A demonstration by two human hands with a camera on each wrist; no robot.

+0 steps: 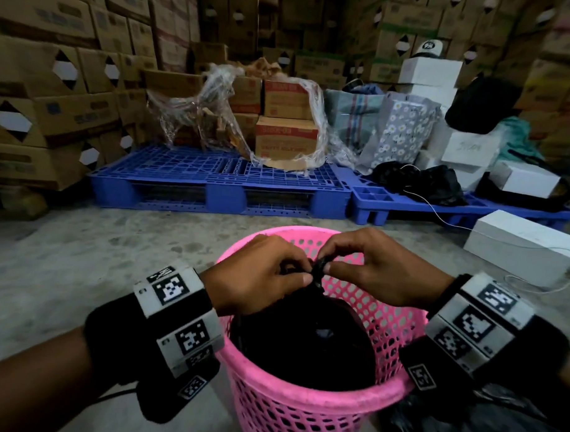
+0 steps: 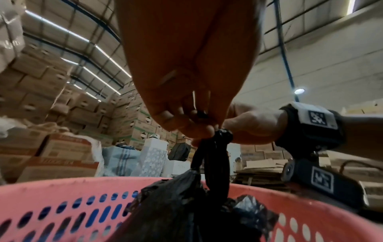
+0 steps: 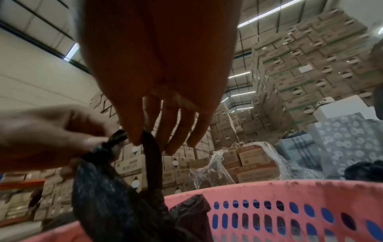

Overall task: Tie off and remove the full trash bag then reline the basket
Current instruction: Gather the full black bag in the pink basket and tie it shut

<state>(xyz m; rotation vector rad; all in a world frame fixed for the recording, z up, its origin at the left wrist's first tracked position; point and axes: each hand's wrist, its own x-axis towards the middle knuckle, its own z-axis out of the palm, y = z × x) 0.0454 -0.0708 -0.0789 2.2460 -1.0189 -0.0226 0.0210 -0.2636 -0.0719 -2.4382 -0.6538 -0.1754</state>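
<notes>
Head view: our left hand and right hand pinch the bag ends together above the basket middle, fingertips tight on the knot, likely to cinch it before we lift the bag out.

Nothing here reads clearly for you. The red print on the cartons is too blurred, the handwriting on a white box illegible, and the wrist tags carry only coded squares.
</notes>
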